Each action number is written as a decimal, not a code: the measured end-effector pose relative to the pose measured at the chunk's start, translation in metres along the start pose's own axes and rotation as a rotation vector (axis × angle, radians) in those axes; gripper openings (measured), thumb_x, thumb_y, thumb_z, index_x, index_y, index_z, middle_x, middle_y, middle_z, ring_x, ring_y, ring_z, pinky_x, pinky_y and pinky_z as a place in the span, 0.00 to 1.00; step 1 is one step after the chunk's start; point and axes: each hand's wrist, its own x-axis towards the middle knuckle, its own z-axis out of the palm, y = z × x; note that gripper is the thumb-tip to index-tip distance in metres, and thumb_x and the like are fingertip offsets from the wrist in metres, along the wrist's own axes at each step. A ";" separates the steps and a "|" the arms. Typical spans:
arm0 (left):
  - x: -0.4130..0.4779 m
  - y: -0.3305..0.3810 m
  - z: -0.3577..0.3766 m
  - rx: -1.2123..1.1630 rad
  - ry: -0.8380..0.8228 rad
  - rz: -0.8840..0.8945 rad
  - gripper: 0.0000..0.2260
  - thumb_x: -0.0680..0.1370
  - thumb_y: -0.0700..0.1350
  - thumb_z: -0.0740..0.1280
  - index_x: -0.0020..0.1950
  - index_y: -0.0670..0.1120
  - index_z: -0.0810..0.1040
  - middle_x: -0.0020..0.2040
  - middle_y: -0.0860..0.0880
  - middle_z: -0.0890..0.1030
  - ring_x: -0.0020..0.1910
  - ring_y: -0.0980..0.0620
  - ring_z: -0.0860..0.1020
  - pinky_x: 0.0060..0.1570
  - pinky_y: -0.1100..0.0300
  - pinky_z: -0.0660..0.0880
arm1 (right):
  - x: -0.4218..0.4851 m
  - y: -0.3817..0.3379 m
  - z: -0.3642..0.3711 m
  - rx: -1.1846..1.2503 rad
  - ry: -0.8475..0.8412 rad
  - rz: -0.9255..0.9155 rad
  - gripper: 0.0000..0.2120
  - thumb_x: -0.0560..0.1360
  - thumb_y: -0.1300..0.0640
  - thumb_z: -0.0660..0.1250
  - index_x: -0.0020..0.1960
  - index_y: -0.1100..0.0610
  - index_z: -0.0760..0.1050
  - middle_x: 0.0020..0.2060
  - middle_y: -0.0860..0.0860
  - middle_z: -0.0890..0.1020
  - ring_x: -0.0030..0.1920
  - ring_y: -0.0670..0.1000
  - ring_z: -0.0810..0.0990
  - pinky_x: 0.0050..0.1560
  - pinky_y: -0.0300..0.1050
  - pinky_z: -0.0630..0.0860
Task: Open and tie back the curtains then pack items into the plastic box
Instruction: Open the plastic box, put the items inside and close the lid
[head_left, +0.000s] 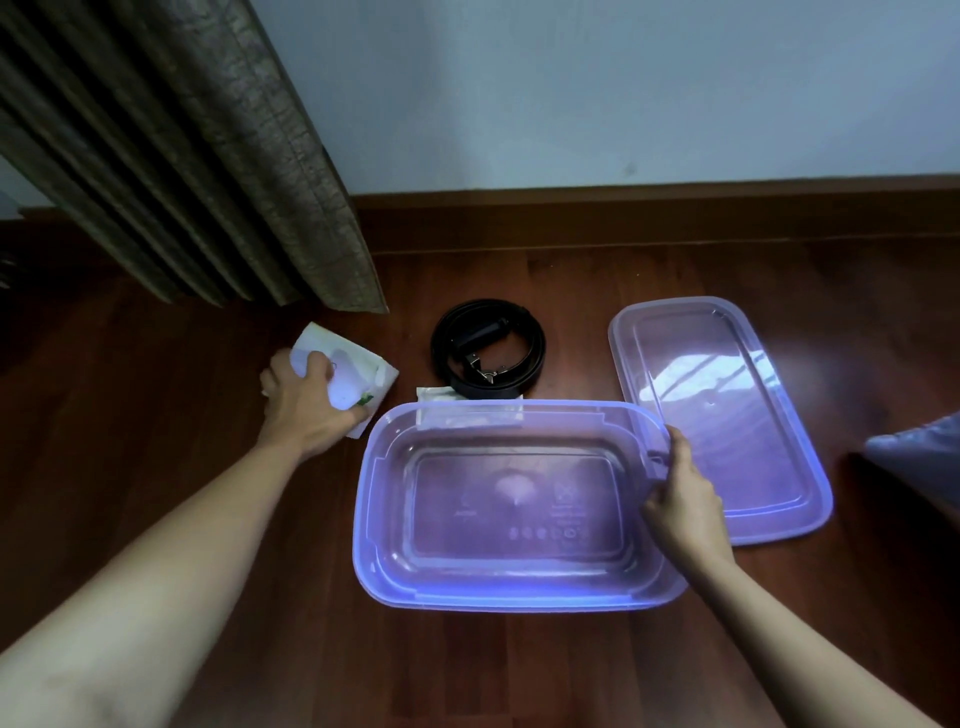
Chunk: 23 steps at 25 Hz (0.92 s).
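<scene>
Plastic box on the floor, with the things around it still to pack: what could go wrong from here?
The left hand grips the white packet from above; it may crumple or slip on the way into the plastic box. The coiled belt looks loose and could spring open when lifted. It seems to lie partly on a flat white sachet, which may be dragged along or missed. The right hand holds the box's rim; if released, the box might slide.

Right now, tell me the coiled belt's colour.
The belt is black, seen best in head view.
</scene>
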 end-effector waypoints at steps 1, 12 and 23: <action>-0.005 -0.007 -0.001 -0.042 0.061 0.040 0.30 0.65 0.61 0.70 0.56 0.44 0.69 0.66 0.35 0.61 0.64 0.35 0.61 0.63 0.46 0.63 | 0.000 0.001 0.001 -0.003 0.003 -0.002 0.36 0.70 0.69 0.58 0.74 0.49 0.54 0.54 0.61 0.80 0.50 0.67 0.78 0.44 0.54 0.71; -0.040 0.042 -0.028 -0.200 0.462 0.977 0.31 0.63 0.61 0.73 0.56 0.44 0.67 0.70 0.44 0.58 0.66 0.38 0.63 0.62 0.46 0.66 | 0.002 0.003 0.003 -0.002 0.011 -0.012 0.36 0.69 0.69 0.57 0.74 0.50 0.54 0.55 0.61 0.80 0.50 0.67 0.78 0.46 0.55 0.73; -0.077 0.072 0.020 0.491 -0.407 0.903 0.35 0.66 0.59 0.70 0.69 0.54 0.61 0.76 0.38 0.51 0.75 0.38 0.53 0.68 0.42 0.59 | 0.008 0.008 0.006 -0.019 0.002 -0.037 0.37 0.69 0.68 0.57 0.75 0.50 0.52 0.57 0.59 0.80 0.52 0.66 0.78 0.47 0.53 0.72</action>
